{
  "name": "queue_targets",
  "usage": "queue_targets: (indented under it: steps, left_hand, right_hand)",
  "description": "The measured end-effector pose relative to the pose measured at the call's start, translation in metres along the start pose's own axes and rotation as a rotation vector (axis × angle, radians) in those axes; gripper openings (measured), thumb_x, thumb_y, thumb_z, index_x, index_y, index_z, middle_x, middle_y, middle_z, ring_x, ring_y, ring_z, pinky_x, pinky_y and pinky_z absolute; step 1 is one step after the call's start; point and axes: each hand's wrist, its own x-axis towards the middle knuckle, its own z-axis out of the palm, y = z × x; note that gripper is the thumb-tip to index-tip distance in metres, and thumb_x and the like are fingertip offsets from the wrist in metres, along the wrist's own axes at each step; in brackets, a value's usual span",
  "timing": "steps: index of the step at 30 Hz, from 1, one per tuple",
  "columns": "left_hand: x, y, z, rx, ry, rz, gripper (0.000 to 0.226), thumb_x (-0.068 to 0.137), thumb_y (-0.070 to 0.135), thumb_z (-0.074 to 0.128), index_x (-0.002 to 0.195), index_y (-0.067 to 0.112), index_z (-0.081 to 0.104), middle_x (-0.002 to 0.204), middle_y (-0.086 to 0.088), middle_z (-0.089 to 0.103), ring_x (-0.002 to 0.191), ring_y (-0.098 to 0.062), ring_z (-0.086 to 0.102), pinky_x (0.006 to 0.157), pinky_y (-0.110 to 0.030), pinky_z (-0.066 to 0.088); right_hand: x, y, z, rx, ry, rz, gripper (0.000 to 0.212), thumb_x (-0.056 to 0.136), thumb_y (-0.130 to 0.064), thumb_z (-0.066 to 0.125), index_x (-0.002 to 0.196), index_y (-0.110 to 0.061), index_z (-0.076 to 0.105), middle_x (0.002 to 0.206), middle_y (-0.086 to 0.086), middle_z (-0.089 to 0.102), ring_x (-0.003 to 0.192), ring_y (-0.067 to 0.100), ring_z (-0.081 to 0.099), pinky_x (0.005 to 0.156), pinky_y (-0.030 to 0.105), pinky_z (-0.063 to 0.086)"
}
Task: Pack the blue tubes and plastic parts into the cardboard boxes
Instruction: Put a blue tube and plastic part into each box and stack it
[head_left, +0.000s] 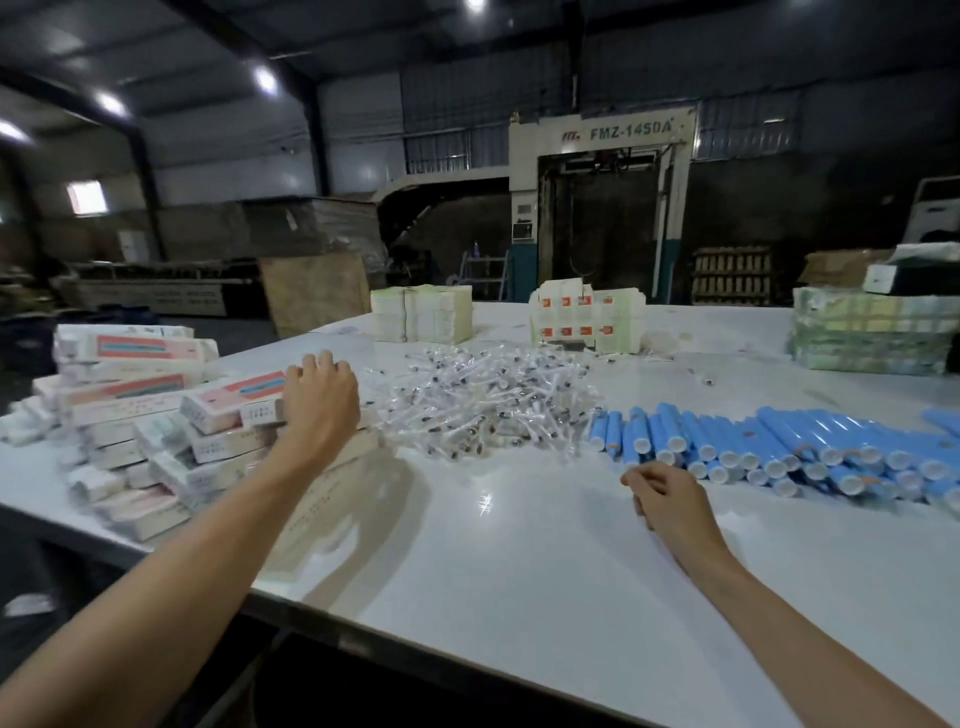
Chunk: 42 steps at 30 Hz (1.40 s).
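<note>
The white bench (519, 571) is carrying everything, sorted by kind so that each supply is sitting within arm's reach. Along its far edge three stacks of flat printed cartons (421, 314) are standing in bundles, probably as reserve stock, well apart from the working area.

Against the left edge, the cardboard boxes (156, 415) are lying in a loose, slanting heap. They appear closed, which suggests this is where finished ones are being dropped rather than neatly stacked.

Toward the right edge, the blue tubes (779, 441) are lying side by side in a long bank, with their white caps pointing at the near edge, so a single tube is easy to pick off the front row.

Between the boxes and the tubes, in the middle of the bench, the clear plastic parts (483, 405) are lying in a tangled mound, touching the tube bank at its left end.

The left hand (322, 400) is reaching across to the top box of the heap. Its fingers (324, 361) are bending over the box's end, but the back of the hand is hiding whether they are grasping it or only touching it.

The right hand (670, 499) is resting on the bare bench just beside the nearest tube caps. Its fingers (641, 499) are loosely curled and seemingly holding nothing, and the hand looks well placed for taking a tube.
</note>
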Motion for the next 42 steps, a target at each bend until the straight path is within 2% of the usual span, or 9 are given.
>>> queue_targets:
  steps: [6,11,16,20,24,29,34,37,42]
  left_hand:
    - [0.023,-0.021,0.002,0.177,-0.281,-0.02,0.039,0.112,0.04,0.05,0.137,0.016,0.067,0.144,-0.015,0.063,0.135,-0.035,0.056,0.118,-0.05,0.039]
    - [0.029,-0.032,0.008,0.038,-0.275,0.025,0.034,0.107,0.036,0.064,0.127,0.009,0.066,0.129,-0.017,0.069,0.122,-0.036,0.062,0.11,-0.05,0.045]
    - [0.028,-0.034,0.009,-0.121,-0.194,0.073,0.047,0.108,0.033,0.061,0.142,0.006,0.042,0.134,-0.022,0.064,0.119,-0.043,0.064,0.108,-0.063,0.046]
    - [0.031,-0.019,-0.014,-0.39,-0.111,0.211,0.05,0.109,0.031,0.06,0.152,0.012,0.043,0.145,-0.023,0.047,0.102,-0.035,0.065,0.089,-0.052,0.06]
    - [0.017,0.014,-0.039,-0.945,-0.136,0.375,0.045,0.116,0.033,0.045,0.16,0.03,0.039,0.148,-0.009,0.053,0.103,-0.017,0.063,0.086,-0.031,0.049]
    - [-0.029,0.079,-0.042,-1.796,-0.56,0.19,0.035,0.115,0.04,0.039,0.139,0.033,0.063,0.123,-0.01,0.078,0.099,-0.027,0.078,0.086,-0.049,0.063]
    - [-0.052,0.147,-0.023,-1.984,-0.808,0.22,0.068,0.097,0.079,0.041,0.142,0.031,0.059,0.125,-0.015,0.078,0.094,-0.027,0.074,0.083,-0.045,0.061]
    - [-0.06,0.181,-0.019,-2.073,-0.815,0.111,0.056,0.102,0.057,0.063,0.143,0.02,0.058,0.122,-0.014,0.079,0.087,-0.022,0.075,0.077,-0.04,0.063]
    - [-0.077,0.212,-0.008,-2.358,-0.818,-0.059,0.049,0.101,0.03,0.071,0.14,0.003,0.06,0.126,-0.021,0.076,0.098,-0.033,0.079,0.079,-0.041,0.067]
  right_hand:
    - [-0.003,-0.003,-0.002,-0.008,-0.029,-0.003,0.023,0.101,-0.02,0.062,0.082,-0.025,0.073,0.067,0.009,0.066,0.058,0.012,0.058,0.062,0.034,0.047]
    - [-0.003,-0.003,-0.001,-0.013,-0.043,-0.003,0.023,0.101,-0.019,0.061,0.082,-0.025,0.073,0.066,0.008,0.066,0.055,0.006,0.057,0.06,0.034,0.047]
    - [-0.004,-0.004,-0.002,-0.002,-0.06,0.0,0.022,0.101,-0.017,0.062,0.082,-0.022,0.072,0.064,0.005,0.066,0.054,0.006,0.056,0.059,0.034,0.046]
    - [-0.006,-0.007,-0.001,0.009,-0.064,0.003,0.021,0.1,-0.015,0.062,0.082,-0.018,0.072,0.061,0.001,0.064,0.056,0.01,0.055,0.062,0.034,0.046]
    - [-0.007,-0.01,-0.002,0.018,-0.068,0.006,0.02,0.101,-0.014,0.061,0.084,-0.016,0.071,0.06,0.001,0.063,0.058,0.012,0.054,0.062,0.034,0.045]
    - [-0.009,-0.01,-0.003,0.027,-0.068,0.009,0.02,0.1,-0.016,0.061,0.083,-0.017,0.072,0.058,-0.004,0.061,0.055,0.009,0.052,0.059,0.033,0.044]
    - [-0.008,-0.009,-0.001,-0.002,-0.072,0.004,0.02,0.1,-0.016,0.063,0.082,-0.019,0.071,0.06,-0.004,0.064,0.057,0.007,0.056,0.063,0.032,0.047]
    - [-0.008,-0.01,0.001,-0.029,-0.07,-0.01,0.02,0.1,-0.018,0.063,0.083,-0.02,0.071,0.063,-0.006,0.065,0.06,0.007,0.058,0.066,0.032,0.049]
    - [0.004,-0.015,-0.006,-0.333,0.154,-0.052,0.01,0.103,-0.019,0.056,0.101,-0.022,0.066,0.084,-0.009,0.066,0.08,0.016,0.063,0.07,0.035,0.051]
